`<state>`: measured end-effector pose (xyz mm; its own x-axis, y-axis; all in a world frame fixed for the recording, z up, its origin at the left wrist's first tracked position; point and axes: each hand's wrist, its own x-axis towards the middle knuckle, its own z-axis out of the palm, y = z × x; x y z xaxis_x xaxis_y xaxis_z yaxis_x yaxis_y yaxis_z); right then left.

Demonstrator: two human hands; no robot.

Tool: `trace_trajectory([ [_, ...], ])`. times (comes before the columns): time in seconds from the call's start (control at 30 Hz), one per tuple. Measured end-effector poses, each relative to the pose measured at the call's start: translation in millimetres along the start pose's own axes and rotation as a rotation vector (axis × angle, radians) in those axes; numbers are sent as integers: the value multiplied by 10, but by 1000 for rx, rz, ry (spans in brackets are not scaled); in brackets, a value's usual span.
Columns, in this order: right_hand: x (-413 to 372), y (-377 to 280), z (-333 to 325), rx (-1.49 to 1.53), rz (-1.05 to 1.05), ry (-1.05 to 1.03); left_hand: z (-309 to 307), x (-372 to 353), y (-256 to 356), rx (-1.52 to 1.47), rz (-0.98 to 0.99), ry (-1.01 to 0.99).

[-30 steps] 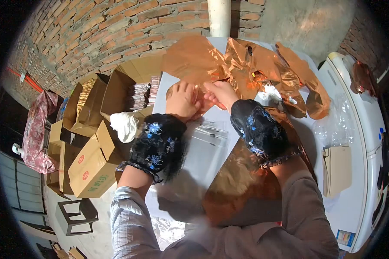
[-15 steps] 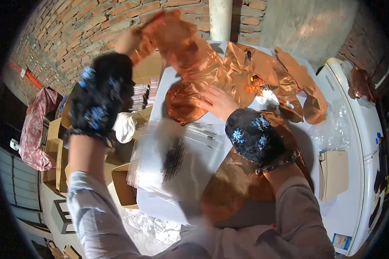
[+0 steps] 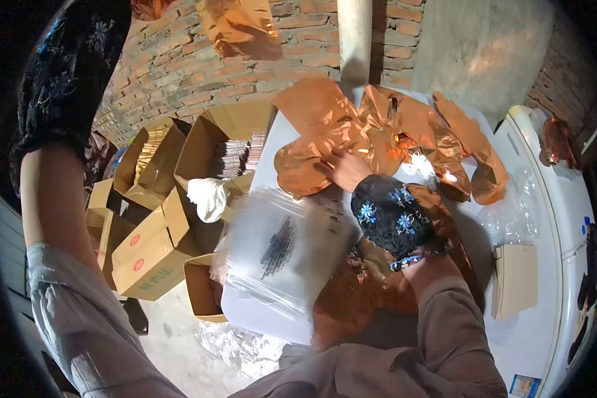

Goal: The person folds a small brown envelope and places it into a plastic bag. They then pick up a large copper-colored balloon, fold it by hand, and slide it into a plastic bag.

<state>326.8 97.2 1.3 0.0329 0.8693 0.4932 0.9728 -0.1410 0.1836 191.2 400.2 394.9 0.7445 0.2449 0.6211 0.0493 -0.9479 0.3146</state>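
My right hand [image 3: 346, 170] rests on a rounded orange foil piece [image 3: 298, 174] on the table, its fingers slightly bent and apart. My left arm reaches up at the upper left, and its hand is out of view beyond the top edge. Orange foil [image 3: 242, 30] hangs in the air at the top, in front of the brick wall. More crumpled orange foil [image 3: 487, 169] lies toward the right. Below my right hand is a stack of clear plastic bags [image 3: 278, 245] with dark print.
At the left stand open cardboard boxes [image 3: 156, 249], one holding bundled packets [image 3: 232, 159]. A white cloth [image 3: 209, 199] hangs over a box edge. White bits [image 3: 419, 166] lie among the foil. Cardboard pieces [image 3: 515, 282] and a white appliance [image 3: 574, 232] are at the right.
My left hand has moved up and left out of view, and the foil near it has lifted higher. My right hand stays on the foil, its fingers more bent. The view has shifted slightly.
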Motion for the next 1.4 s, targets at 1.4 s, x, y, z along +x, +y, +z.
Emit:
trace_trajectory([
  [1.4, -3296, -1881, -2575, 1663, 1712, 294, 1448, -4998, 3059, -22, 744, -643],
])
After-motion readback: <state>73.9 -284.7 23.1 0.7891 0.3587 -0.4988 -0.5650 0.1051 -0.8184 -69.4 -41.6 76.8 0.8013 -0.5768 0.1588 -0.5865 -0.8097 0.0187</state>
